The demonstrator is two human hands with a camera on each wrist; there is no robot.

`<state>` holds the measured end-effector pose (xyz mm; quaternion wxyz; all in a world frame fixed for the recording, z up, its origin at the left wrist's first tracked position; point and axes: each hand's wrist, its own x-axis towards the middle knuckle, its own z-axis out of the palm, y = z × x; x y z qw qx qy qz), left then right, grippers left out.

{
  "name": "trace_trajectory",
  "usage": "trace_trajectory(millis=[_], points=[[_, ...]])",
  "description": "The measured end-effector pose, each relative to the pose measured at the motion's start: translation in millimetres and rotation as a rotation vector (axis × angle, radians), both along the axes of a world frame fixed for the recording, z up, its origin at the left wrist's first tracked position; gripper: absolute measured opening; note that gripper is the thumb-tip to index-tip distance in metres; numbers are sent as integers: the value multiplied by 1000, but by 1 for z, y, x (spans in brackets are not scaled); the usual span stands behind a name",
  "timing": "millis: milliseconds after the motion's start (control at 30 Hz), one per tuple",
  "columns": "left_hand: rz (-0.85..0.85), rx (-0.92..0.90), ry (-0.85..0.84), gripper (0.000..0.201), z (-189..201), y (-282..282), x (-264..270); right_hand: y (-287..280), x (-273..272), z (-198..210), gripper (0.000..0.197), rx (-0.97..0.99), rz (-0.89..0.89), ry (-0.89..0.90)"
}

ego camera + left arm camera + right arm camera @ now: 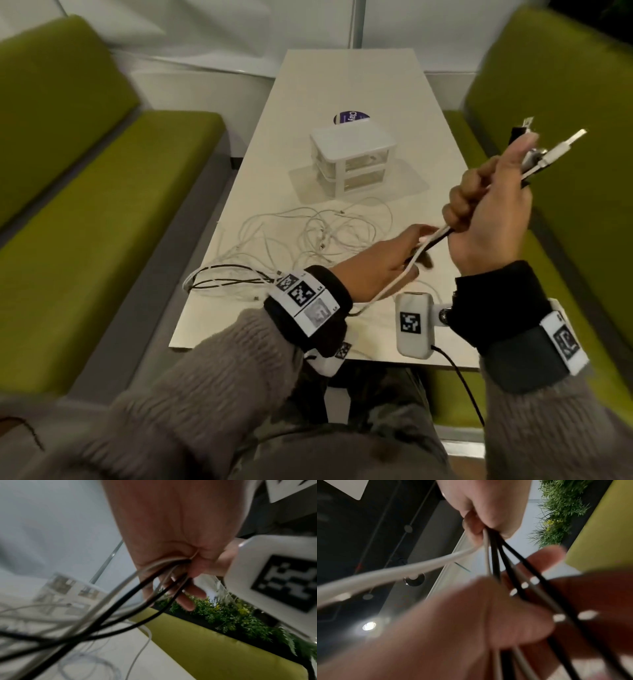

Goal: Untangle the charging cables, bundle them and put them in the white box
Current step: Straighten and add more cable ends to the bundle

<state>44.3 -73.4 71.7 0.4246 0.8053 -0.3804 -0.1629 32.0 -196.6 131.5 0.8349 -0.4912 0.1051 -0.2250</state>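
Charging cables [534, 156]: bunch clenched in right hand [489, 212], plugs jutting above fist. Left hand [383, 263] fingers [187, 601] curl round same strands below. Loose tangle [318, 233] on surface [346, 85] before white box [352, 154], drawer contents unclear.

I see white charging cables [329, 229] mixed with black ones [226, 282] on a cream table [346, 85], a white drawer box [352, 156], olive-green benches [102, 205], black-and-white checkered wrist tags [301, 293], and what looks like a purple sticker [351, 118].
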Motion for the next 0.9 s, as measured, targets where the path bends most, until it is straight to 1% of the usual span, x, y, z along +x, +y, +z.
trace_trajectory(millis=[67,133,167,200,233,267,300,333,400,433,467,500,600,700,800,833,900], points=[[31,-13,125,38,-2,2,1,-3,-1,0,48,0,-2,10],[63,58,234,30,-4,11,8,-10,-2,1,48,5,-16,11],[69,59,270,28,-2,17,11,-13,-3,1,48,4,-21,12],[78,37,314,30,-1,22,17,-14,-3,0,48,3,-21,13],[72,-10,395,36,4,24,21,-13,-4,-2,48,-1,-18,14],[81,-60,507,48,11,24,20,-10,-5,-4,48,-9,-10,17],[91,-68,538,56,13,20,20,-5,-6,-6,48,-21,3,21],[80,-27,478,55,13,15,20,1,-6,-8,48,-31,23,24],[27,69,221,41,7,8,16,13,-8,-12,49,-50,71,35],[12,75,129,36,5,6,12,16,-8,-13,49,-53,89,40],[18,86,90,28,3,8,7,16,-8,-13,49,-42,100,39],[33,65,69,22,1,11,3,15,-8,-13,48,-21,106,31],[74,47,64,24,-8,23,-1,5,-8,-13,47,26,67,22],[110,116,-4,21,-22,41,0,-5,-8,-13,48,50,11,13],[123,148,-75,25,-29,58,2,-6,-8,-16,49,62,-17,23],[127,170,-82,25,-31,62,3,-5,-9,-17,49,64,-27,23],[166,230,-77,19,-34,72,4,-2,-9,-18,48,78,-48,11]])
